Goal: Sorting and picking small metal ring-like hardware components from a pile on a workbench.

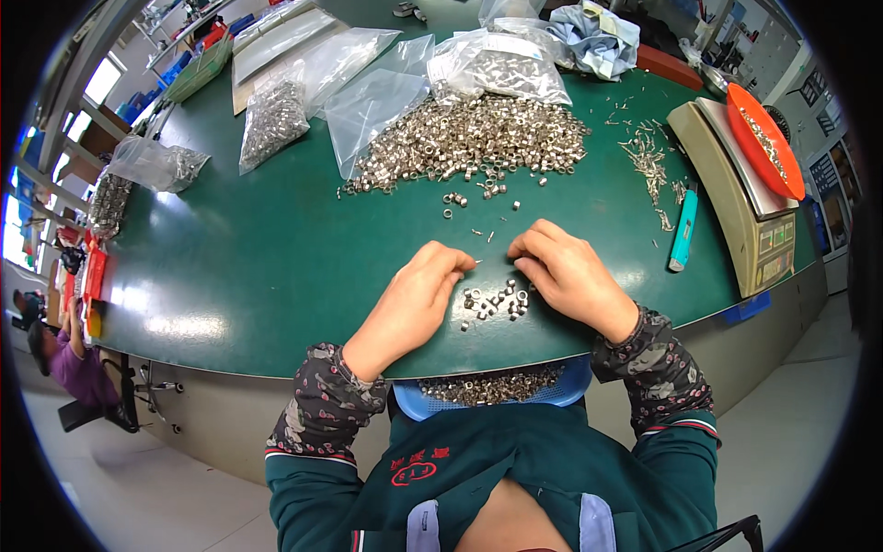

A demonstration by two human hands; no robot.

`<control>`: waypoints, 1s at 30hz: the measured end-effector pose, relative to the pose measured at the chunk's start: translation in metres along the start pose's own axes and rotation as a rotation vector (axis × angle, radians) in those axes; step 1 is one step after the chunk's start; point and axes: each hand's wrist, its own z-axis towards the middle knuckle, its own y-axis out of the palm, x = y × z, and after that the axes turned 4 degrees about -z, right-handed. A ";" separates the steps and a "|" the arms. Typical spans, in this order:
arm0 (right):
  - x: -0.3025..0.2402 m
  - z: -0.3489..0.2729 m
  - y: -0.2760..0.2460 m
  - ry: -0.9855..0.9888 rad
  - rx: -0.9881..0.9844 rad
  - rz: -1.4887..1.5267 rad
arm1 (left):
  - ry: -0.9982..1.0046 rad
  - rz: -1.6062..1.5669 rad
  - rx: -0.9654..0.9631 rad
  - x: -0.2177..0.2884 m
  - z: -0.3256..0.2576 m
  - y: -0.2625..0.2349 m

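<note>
My left hand [418, 299] rests on the green table [258, 258], its fingertips pinching a tiny metal pin. My right hand [568, 271] lies beside it, fingers curled down on the tabletop over something too small to make out. Between and just below the two hands sits a small cluster of silver metal rings [497, 304]. Farther out lies a big heap of the same silver rings [469, 143]. A blue basket [561, 391] holding more rings sits at the table edge against my lap.
Clear plastic bags [368, 97] of metal parts lie at the back. A weighing scale [736, 193] with an orange tray [763, 138] stands on the right, a teal utility knife [682, 232] and loose pins [648, 161] beside it. Another person [64, 354] sits far left.
</note>
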 end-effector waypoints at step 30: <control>-0.026 -0.002 0.017 -0.391 -0.142 -0.445 | 0.031 0.225 0.049 0.005 0.000 -0.025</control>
